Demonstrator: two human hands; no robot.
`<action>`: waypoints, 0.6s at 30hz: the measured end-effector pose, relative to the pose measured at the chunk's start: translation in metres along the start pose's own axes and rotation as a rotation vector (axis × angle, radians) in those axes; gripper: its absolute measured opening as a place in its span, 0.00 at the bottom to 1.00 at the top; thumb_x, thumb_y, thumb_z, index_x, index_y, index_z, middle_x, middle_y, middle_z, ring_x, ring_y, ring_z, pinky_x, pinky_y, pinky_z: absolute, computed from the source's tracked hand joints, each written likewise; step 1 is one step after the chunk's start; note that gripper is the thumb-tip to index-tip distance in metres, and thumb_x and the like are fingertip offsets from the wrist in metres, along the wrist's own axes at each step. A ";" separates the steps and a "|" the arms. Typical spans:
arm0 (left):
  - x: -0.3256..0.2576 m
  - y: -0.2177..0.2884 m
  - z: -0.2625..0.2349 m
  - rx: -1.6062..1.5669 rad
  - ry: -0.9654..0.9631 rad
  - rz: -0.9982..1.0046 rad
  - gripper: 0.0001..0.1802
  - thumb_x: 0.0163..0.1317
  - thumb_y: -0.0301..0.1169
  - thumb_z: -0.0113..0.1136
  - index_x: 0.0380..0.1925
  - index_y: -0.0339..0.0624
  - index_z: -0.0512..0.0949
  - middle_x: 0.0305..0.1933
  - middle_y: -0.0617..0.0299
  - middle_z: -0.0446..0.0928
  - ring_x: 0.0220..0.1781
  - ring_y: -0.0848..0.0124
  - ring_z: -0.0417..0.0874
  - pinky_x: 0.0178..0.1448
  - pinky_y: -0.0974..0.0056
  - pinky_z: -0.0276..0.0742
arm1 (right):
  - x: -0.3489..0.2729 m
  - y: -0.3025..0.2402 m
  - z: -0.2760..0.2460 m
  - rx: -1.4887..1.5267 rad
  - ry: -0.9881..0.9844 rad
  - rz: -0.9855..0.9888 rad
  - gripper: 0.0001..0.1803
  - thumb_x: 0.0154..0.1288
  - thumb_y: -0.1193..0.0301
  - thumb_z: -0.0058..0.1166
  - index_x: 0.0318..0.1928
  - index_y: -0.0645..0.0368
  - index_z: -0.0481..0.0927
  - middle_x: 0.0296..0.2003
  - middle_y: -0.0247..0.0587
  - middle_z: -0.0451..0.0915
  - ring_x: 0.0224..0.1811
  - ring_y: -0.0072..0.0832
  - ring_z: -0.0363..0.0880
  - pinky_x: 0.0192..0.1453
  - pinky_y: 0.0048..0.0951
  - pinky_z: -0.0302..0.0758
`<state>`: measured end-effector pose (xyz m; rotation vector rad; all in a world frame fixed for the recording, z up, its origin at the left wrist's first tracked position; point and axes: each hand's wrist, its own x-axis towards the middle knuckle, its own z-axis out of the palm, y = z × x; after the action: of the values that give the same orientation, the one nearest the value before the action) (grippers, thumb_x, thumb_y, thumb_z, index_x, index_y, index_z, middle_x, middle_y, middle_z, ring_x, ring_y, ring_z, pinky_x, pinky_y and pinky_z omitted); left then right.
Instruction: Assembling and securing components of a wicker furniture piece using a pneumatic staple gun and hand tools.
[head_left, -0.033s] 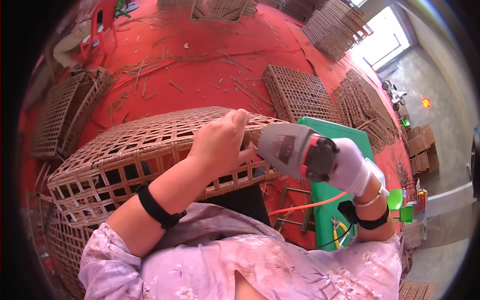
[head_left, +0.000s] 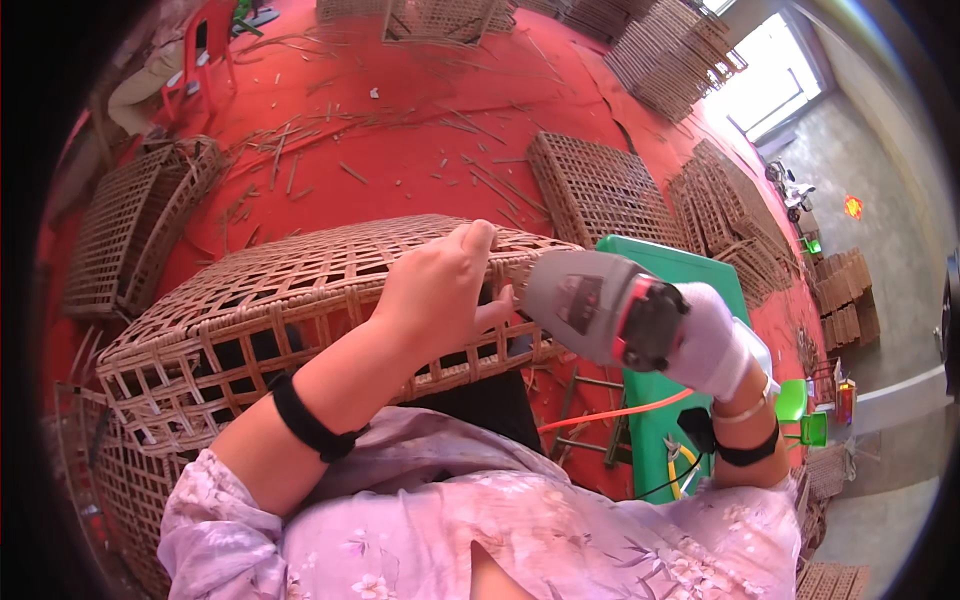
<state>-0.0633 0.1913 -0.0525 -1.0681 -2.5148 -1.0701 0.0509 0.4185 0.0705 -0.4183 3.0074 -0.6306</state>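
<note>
A large brown woven basket [head_left: 330, 262] with an open lattice lies across in front of me, its corner at the middle. My left hand [head_left: 437, 283] is closed on that corner, thumb and fingers gripping the woven edge. In my right hand [head_left: 712, 342], which wears a white glove, is a grey nail gun [head_left: 580, 300] with red trim and a black end cap. Its nose points left at the basket's edge, close to my left fingers. Whether the nose touches the weave I cannot tell. My right fingers are mostly hidden behind the tool.
A green table [head_left: 655, 430] stands at the right, with yellow-handled pliers [head_left: 685, 462] on it. An orange hose [head_left: 620, 408] runs under the tool. More woven panels [head_left: 605, 185] stand around on the red floor [head_left: 400, 130], among scattered strips. A person's leg [head_left: 142, 95] shows at far left.
The nail gun and my right hand have shifted slightly to the right. My left hand and the basket have hardly moved.
</note>
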 end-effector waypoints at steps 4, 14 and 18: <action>-0.006 -0.012 -0.015 -0.020 -0.042 -0.037 0.14 0.57 0.39 0.64 0.38 0.45 0.77 0.39 0.59 0.80 0.40 0.57 0.83 0.41 0.55 0.78 | -0.034 -0.020 -0.008 0.020 0.130 0.073 0.16 0.48 0.73 0.64 0.41 0.58 0.82 0.29 0.47 0.82 0.30 0.43 0.82 0.36 0.32 0.78; 0.013 -0.003 -0.007 0.022 -0.062 -0.105 0.18 0.55 0.42 0.66 0.35 0.41 0.75 0.36 0.54 0.78 0.41 0.54 0.82 0.43 0.54 0.77 | -0.048 -0.022 -0.004 -0.110 -0.011 0.172 0.32 0.47 0.69 0.73 0.54 0.57 0.75 0.50 0.41 0.80 0.52 0.35 0.79 0.58 0.34 0.73; 0.000 -0.014 -0.017 0.072 -0.181 0.059 0.22 0.57 0.43 0.64 0.44 0.39 0.74 0.46 0.50 0.76 0.51 0.53 0.79 0.53 0.54 0.76 | -0.055 -0.012 0.006 0.007 0.040 0.111 0.44 0.50 0.72 0.72 0.65 0.64 0.62 0.57 0.45 0.75 0.53 0.33 0.78 0.58 0.35 0.73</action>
<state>-0.0744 0.1722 -0.0481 -1.2618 -2.6196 -0.8967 0.1071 0.4202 0.0690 -0.2388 3.0385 -0.6477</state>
